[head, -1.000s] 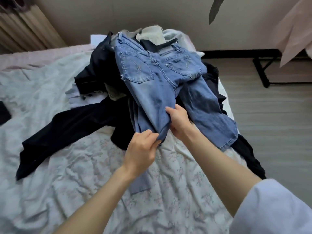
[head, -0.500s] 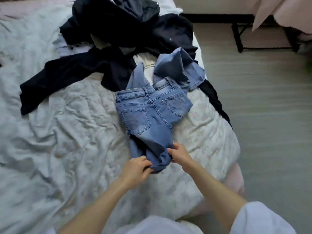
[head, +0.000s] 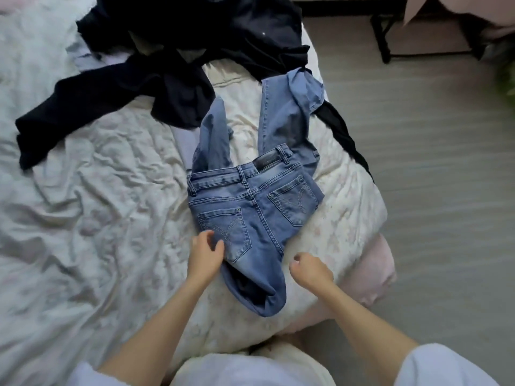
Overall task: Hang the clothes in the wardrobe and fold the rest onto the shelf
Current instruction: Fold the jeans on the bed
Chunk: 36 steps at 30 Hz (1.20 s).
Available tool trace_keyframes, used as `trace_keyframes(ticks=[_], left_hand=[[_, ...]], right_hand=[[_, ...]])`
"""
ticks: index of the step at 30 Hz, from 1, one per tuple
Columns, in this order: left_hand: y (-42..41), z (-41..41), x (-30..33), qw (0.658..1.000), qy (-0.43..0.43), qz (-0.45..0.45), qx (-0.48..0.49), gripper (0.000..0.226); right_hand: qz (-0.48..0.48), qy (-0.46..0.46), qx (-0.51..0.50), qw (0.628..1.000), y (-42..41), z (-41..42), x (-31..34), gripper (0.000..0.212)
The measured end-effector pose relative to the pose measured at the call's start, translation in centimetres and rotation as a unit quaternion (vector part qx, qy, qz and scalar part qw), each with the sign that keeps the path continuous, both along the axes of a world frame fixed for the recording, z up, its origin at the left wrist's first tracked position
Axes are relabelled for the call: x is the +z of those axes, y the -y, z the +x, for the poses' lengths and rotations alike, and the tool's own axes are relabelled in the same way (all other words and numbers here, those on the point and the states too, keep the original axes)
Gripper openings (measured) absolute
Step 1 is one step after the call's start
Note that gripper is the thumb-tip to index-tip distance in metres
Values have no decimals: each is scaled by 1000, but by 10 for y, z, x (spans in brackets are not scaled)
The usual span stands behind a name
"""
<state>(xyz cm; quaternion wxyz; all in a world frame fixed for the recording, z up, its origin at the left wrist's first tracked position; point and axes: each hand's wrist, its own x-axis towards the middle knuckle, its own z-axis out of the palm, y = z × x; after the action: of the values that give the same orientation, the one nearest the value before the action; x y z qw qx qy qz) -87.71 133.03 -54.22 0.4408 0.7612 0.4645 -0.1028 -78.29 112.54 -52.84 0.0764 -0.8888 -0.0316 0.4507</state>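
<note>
Blue jeans (head: pixel 259 207) lie on the bed, back pockets up, waistband facing away, both legs folded under and stretching toward the far pile. My left hand (head: pixel 204 253) rests on the jeans' left edge beside a back pocket, fingers spread and pressing the cloth. My right hand (head: pixel 310 270) hovers just right of the jeans with fingers loosely curled, holding nothing. A heap of dark clothes (head: pixel 178 65) lies beyond the jeans.
The rumpled white floral bedspread (head: pixel 92 218) covers the bed; its rounded corner with a pink mattress edge (head: pixel 373 271) is at right. Grey wooden floor (head: pixel 446 176) lies to the right, with a black metal frame (head: pixel 384 37) at the far end.
The jeans were dragged off the pile toward me and now lie flat near the bed's corner. Both hands let go of the bunched end; the left hand moved onto the left edge.
</note>
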Motion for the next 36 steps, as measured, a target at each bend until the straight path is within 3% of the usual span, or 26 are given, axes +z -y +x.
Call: trace_keyframes(ticks=[2, 4, 8, 10, 13, 15, 17, 20, 23, 25, 29, 33, 36], left_hand=[[-16, 25, -9, 995, 15, -24, 97, 56], [-31, 48, -21, 991, 26, -20, 129, 69], [-49, 76, -47, 969, 48, -68, 234, 90], [-56, 79, -60, 950, 65, -77, 296, 83], [-62, 73, -60, 938, 115, -71, 320, 51], [-60, 67, -52, 941, 136, -52, 307, 41], [-48, 60, -40, 941, 152, -61, 296, 29], [-18, 61, -13, 946, 145, -101, 271, 13], [7, 68, 22, 963, 117, -108, 216, 37], [18, 78, 40, 975, 122, -104, 156, 35], [71, 129, 106, 977, 151, -153, -18, 41], [176, 203, 197, 934, 254, -202, -150, 22], [291, 242, 281, 873, 306, -276, -263, 14]], right_hand=[[51, 96, -41, 993, -11, 41, -7, 37], [129, 155, -63, 977, -22, 85, -20, 40], [191, 192, -54, 961, -36, 154, -56, 56], [201, 158, -61, 965, -40, 176, -77, 70], [210, 116, -79, 968, -46, 192, -91, 80], [217, 120, -71, 966, -48, 189, -84, 73], [280, 109, -74, 951, -48, 175, -71, 53], [321, 100, -64, 940, -35, 145, -35, 25], [277, 104, -71, 952, 9, 117, -2, 35], [231, 122, -61, 963, 41, 114, 14, 42], [166, 249, -125, 946, 132, 124, 99, 41], [90, 382, -255, 884, 245, 121, 199, 31], [46, 490, -385, 781, 340, 96, 277, 35]])
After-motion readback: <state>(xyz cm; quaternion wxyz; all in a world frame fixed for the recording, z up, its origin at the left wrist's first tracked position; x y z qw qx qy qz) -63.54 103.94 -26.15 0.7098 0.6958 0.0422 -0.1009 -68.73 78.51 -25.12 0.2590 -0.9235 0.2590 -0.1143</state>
